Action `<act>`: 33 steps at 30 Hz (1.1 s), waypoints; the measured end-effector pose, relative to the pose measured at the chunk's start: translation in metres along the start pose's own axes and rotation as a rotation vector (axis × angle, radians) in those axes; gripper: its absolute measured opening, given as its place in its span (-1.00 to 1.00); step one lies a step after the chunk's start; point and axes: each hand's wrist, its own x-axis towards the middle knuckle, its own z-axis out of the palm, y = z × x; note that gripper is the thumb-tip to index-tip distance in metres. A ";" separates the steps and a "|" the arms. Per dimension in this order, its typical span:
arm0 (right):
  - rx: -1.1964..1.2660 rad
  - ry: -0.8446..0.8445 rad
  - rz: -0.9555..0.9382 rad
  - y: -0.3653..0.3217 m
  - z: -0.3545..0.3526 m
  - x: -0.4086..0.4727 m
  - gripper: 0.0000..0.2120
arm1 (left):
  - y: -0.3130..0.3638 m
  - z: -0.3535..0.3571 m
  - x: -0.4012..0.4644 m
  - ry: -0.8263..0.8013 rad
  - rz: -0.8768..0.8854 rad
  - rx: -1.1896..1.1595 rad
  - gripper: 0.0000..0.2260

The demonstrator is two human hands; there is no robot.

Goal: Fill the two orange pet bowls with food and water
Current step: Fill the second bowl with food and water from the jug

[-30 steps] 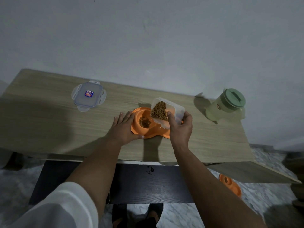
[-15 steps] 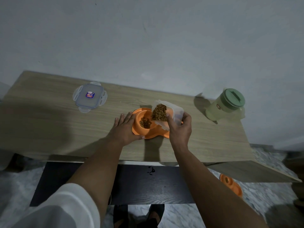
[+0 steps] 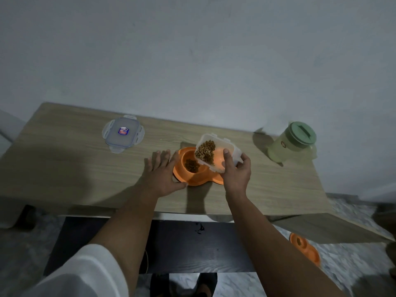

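Since a second ago the kibble pile in the left well of your orange double bowl (image 3: 194, 170) has grown a little and your food container (image 3: 216, 152) stays tipped over it, so the pour reads as under way; the right well is mostly hidden behind the container, and I cannot tell what is in it. Your right hand (image 3: 235, 171) is closed around the container's near edge, thumb on the rim, wrist rolled left. Your left hand (image 3: 161, 173) lies flat and spread on the table (image 3: 64, 159), bracing the bowl's left side. The green-lidded jug (image 3: 294, 142) stands untouched, far right. A second orange bowl (image 3: 305, 249) sits on the floor.
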 end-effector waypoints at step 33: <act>-0.556 -0.411 -0.048 -0.002 0.100 -0.022 -0.42 | -0.034 -0.080 -0.020 0.660 -0.223 -0.252 -0.68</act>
